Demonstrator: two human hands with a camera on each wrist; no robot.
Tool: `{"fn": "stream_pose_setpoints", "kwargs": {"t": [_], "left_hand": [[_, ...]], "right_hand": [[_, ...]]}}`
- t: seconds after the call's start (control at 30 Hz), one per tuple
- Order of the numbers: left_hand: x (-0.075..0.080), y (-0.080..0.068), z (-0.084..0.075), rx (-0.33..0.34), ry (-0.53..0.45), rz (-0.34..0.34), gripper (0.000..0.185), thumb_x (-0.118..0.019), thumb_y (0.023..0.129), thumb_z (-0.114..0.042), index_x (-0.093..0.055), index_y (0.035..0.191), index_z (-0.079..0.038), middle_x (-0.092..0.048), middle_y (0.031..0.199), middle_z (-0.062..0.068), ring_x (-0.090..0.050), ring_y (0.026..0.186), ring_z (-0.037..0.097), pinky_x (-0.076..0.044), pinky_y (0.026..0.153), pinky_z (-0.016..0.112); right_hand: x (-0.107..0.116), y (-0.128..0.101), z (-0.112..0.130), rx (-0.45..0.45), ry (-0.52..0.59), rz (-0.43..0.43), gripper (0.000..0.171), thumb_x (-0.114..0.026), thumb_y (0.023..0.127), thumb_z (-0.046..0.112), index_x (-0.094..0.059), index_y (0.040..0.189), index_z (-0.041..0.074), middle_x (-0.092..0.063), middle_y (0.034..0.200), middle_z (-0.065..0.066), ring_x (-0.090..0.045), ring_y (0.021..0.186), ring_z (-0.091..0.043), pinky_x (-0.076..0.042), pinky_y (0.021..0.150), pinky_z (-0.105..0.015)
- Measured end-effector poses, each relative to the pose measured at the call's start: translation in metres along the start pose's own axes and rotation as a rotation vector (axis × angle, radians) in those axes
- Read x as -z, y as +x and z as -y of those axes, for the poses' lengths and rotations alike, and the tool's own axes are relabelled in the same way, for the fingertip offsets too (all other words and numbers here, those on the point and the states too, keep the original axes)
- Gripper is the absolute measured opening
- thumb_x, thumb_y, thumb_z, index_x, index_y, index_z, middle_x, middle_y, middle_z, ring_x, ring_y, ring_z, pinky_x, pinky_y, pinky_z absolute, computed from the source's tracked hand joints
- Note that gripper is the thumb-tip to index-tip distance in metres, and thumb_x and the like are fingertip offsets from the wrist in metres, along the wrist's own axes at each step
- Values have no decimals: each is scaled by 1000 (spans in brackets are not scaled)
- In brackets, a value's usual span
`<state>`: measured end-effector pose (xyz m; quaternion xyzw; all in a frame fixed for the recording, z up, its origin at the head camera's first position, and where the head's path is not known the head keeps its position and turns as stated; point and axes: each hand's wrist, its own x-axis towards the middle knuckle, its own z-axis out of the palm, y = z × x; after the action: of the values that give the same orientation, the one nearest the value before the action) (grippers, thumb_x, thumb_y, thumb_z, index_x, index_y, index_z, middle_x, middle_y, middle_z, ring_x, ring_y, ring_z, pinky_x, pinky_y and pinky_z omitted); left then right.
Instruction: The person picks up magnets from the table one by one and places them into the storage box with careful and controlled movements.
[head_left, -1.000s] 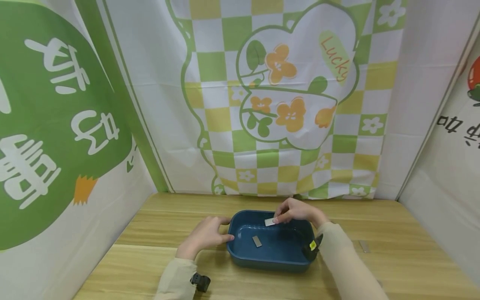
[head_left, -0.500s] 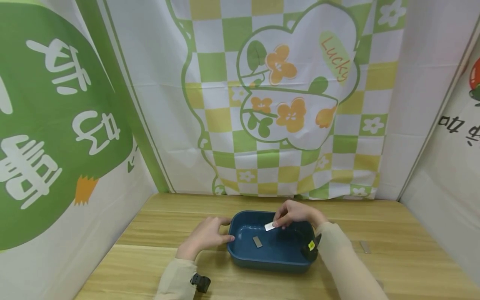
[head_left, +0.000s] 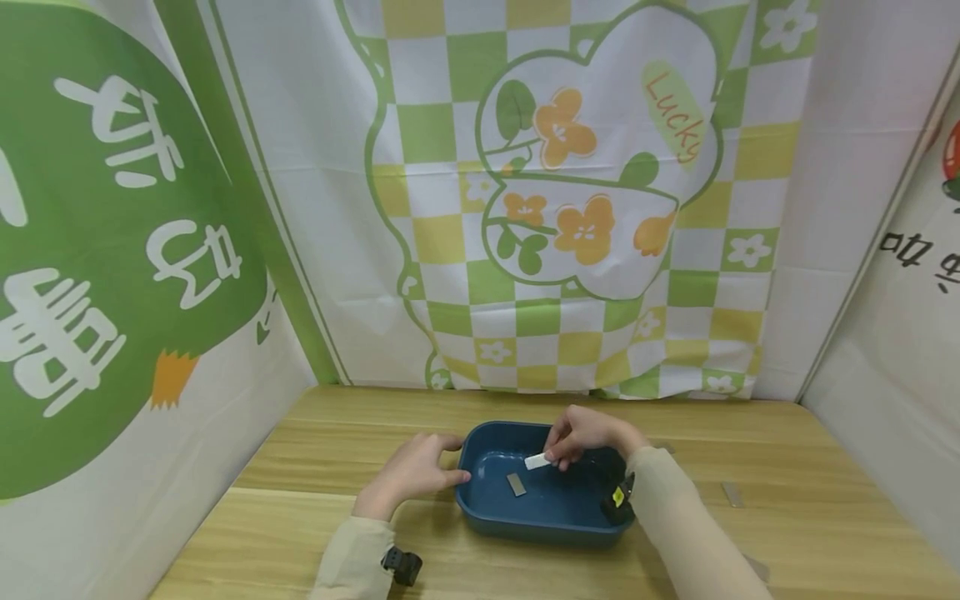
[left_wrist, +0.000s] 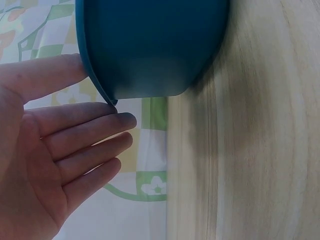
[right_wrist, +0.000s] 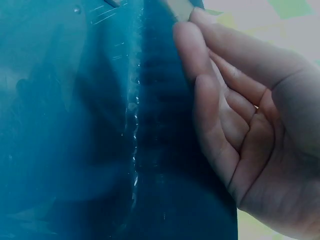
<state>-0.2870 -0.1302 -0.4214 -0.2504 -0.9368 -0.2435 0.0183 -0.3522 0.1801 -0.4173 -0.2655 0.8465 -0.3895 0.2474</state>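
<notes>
A dark blue rectangular tub [head_left: 540, 532] stands on the wooden table. My left hand [head_left: 412, 473] touches its left end, thumb and index finger at the rim; in the left wrist view the fingers [left_wrist: 90, 140] stretch out straight beside the blue wall. Over the tub's inside, my right hand [head_left: 585, 435] pinches a small flat silvery rectangular plate [head_left: 537, 461] between thumb and fingertips. Only part of this plate [right_wrist: 178, 9] shows in the right wrist view. Another such plate, duller grey [head_left: 516, 484], lies on the tub floor, left of the held one.
To the right of the tub a grey plate [head_left: 732, 494] lies on the table [head_left: 810, 517]. A further flat piece [head_left: 757, 568] is partly covered by the right sleeve. Patterned cloth [head_left: 570, 333] hangs behind the table, with printed sheets at both sides.
My right hand has come down a little and toward me inside the tub, carrying the plate lower. The left hand stays at the tub's rim.
</notes>
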Motion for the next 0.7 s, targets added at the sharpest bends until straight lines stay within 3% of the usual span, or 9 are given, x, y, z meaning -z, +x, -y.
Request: {"fn": "stream_pose_setpoints", "kwargs": {"t": [0.4,0.7], "left_hand": [[0,-1,-2,-13,2,-3,52,-73,81,-33,-62,123,-4,-65,121,13,-60,114,34,-47,95,51],[0,-1,-2,-21,-2,-12,52,-73,81,-32,-63,123,-4,-65,122,14,-59,114,34,-47,96,51]], "right_hand": [[8,-7,5,-34,36,-52,18,-65,89,17,-73,96,3,-73,83,-9,-71,70,-18,-58,64,-32],[20,-21,6,-44,-7,-76,26,-63,92,24,-70,105,3,-73,90,-7,-71,76,-20,-58,69,-34]]}}
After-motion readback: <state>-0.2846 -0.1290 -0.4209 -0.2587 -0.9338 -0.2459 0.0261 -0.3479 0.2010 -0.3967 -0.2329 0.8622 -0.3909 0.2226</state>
